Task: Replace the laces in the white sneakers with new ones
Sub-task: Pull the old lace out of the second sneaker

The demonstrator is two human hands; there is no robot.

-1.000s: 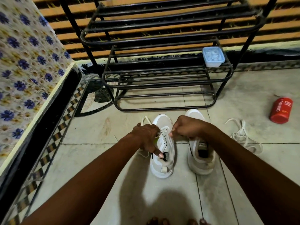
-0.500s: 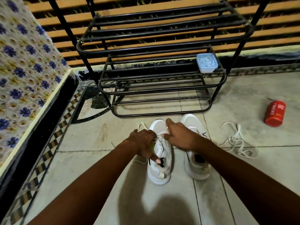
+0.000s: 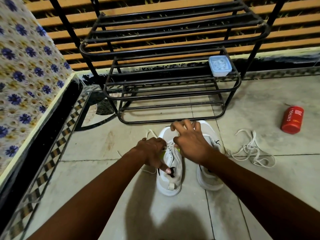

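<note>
Left hand (image 3: 152, 151): we see it on the left sneaker (image 3: 170, 170), fingers curled at the lace (image 3: 168, 146) near the eyelets, thumb pointing down at the shoe's opening; it seems to pinch the lace, though the pinch itself is hidden under the knuckles.
Right hand (image 3: 188, 141): we see it over the toe end of both shoes, fingers spread and loosely bent, holding nothing we can make out.
Left sneaker: stands on the floor (image 3: 259, 187) in front of us, toe towards the rack, partly laced (a loose lace end trails out to its left).
Right sneaker (image 3: 208, 174): just beside the left one, mostly hidden by the right forearm.
Loose laces (image 3: 251, 149): a tangled white heap on the tiles, to the right of the sneakers and apart from them.
Red can (image 3: 292, 119): lies on its side further right, lettered "CINTHOL".
Shoe rack (image 3: 164, 49): black metal bars, standing beyond the sneakers against the slatted wall.
Plastic box (image 3: 219, 65): pale, lidded, on the right end of a middle shelf.
Bed (image 3: 26, 75): flowered cover with blue blooms, along our left.
</note>
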